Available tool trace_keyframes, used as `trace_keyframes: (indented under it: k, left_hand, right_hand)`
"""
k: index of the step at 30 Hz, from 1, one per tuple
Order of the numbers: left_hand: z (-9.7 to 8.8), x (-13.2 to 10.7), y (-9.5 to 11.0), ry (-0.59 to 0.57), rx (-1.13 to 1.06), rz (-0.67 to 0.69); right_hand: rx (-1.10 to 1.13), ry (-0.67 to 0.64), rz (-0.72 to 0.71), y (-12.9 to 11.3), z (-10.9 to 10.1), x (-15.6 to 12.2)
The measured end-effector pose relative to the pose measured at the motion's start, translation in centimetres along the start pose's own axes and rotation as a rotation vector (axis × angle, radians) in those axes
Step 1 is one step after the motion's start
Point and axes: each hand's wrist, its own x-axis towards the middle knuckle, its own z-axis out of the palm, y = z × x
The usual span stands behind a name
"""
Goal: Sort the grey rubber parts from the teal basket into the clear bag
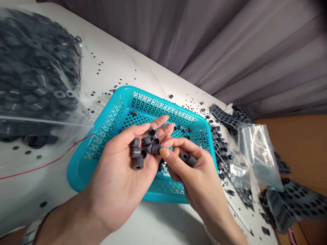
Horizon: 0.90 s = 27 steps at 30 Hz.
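Observation:
My left hand (125, 177) is palm up over the blue plastic basket (127, 90), fingers slightly curled. Several short dark grey foam tubes (138, 164) with hollow centres lie cupped in it. My right hand (190, 161) meets it from the right. Thumb and fingertips pinch one foam tube (155, 148) at the edge of the left palm. Two more foam tubes (191, 161) rest against its curled fingers. Inside the basket, a few loose tubes (134, 113) show on the perforated floor; my hands hide much of it.
A large clear bag (43, 68) full of similar tubes stands at the left. A red strip (51, 164) runs from it towards the basket. Small black discs dot the white table (109, 51). Perforated foam sheets (298, 200) and a clear plastic bag (264, 156) lie right. Grey curtain (204, 41) hangs behind.

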Motion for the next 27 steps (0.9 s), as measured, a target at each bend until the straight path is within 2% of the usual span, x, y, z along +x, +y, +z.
trace_keyframes:
  k: [10,14,20,23,27]
  left_hand:
    - [-0.8,-0.2,-0.3,-0.057,0.119,-0.062]
    - [-0.8,-0.2,-0.1,-0.065,0.069,-0.064]
    - [-0.2,0.0,0.0,-0.101,-0.012,-0.078]
    - [0.0,0.0,0.1,-0.092,-0.002,-0.068]
    - [-0.1,-0.2,0.3,-0.087,0.033,-0.064]
  right_hand:
    - [0.119,0.018,0.008,-0.4,-0.5,0.0]
    - [0.303,0.032,0.038,-0.7,-0.4,0.1]
    - [0.751,-0.111,0.243,-1.3,-0.7,0.5]
    - [0.823,-0.143,0.316,-1.2,-0.9,0.7]
    - [0.823,-0.155,0.340,-1.1,-0.8,0.8]
